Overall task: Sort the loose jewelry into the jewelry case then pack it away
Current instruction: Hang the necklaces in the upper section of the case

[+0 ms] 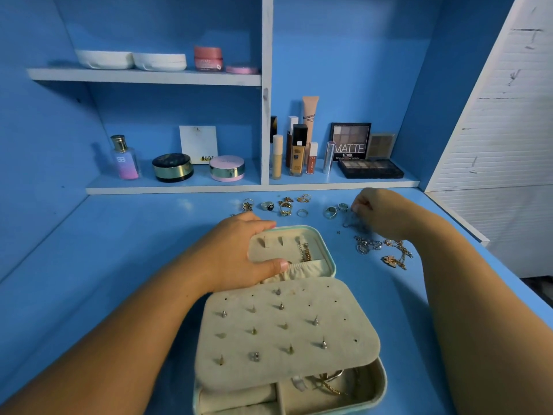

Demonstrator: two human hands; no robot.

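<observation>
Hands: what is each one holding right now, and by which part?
The left hand grips the jewelry case's open lid by its left edge. The right hand fingers pinch a thin silver chain at its top, blurred.

The left hand (239, 253) gripped the open jewelry case's lid (328, 259), fingers curled over its left rim and thumb on the elastic pocket (302, 269). Loose rings (284, 206) lay just beyond those fingers. The right hand (377, 209) pinched a blurred silver chain (351, 220), with tangled chains (386, 250) just nearer than its fingers.
</observation>
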